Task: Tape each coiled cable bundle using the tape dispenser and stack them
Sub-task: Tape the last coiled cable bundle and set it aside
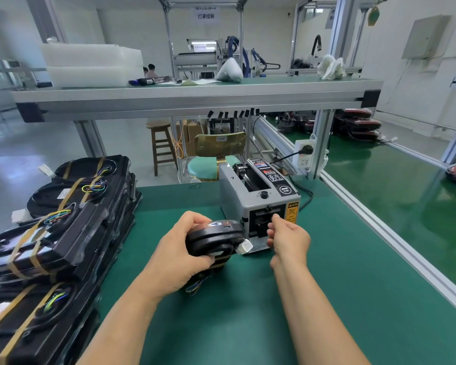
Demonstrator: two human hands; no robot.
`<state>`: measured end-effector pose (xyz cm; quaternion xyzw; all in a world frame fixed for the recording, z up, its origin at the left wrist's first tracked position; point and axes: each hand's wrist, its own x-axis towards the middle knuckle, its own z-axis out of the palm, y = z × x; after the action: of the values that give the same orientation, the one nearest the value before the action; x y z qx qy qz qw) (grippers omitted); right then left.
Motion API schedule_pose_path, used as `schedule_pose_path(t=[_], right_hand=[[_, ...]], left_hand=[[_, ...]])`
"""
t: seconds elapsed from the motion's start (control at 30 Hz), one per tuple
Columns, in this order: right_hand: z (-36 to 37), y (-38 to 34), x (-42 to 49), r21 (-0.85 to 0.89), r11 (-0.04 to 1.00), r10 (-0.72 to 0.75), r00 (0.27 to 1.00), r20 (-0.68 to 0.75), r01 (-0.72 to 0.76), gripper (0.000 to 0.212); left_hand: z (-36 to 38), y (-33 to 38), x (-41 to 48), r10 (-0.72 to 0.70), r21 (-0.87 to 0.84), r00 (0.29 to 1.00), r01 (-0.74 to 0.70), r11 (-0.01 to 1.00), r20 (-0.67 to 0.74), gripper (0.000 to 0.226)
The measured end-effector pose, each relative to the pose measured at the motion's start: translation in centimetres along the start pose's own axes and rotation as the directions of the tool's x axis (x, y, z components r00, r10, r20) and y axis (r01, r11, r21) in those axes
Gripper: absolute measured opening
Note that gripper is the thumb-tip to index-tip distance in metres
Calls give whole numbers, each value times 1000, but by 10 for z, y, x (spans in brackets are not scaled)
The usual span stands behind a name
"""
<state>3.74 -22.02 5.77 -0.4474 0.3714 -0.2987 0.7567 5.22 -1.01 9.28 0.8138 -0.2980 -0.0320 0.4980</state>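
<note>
The left hand (179, 256) gripped a black cable bundle (213, 237) beside the tape dispenser (237, 196), while the right hand (290, 241) curled its fingers at the slot, whether pinching tape unclear.

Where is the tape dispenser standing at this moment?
In the head view the grey tape dispenser stands mid-table on the green mat, just behind the right hand and right of the cable bundle in the left hand.

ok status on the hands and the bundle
Left hand grips bundle. Right hand at dispenser outlet, grip unclear. Taped stack at left, nothing blocking.
</note>
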Motion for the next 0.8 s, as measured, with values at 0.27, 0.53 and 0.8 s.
schedule_pose_path(t=[0.27,0.53,0.8], right_hand=[[3,-9,2,-56,996,68,998,-1,-68,16],[0,-17,-24,-19,998,66,996,67,-65,16],[13,-31,-90,91,990,55,876,478,-112,29]], left_hand=[[1,10,-2,0,166,998,10,986,-59,47],[14,13,-9,204,326,967,-145,934,-154,58],[19,10,-8,266,378,931,-159,912,-249,62]])
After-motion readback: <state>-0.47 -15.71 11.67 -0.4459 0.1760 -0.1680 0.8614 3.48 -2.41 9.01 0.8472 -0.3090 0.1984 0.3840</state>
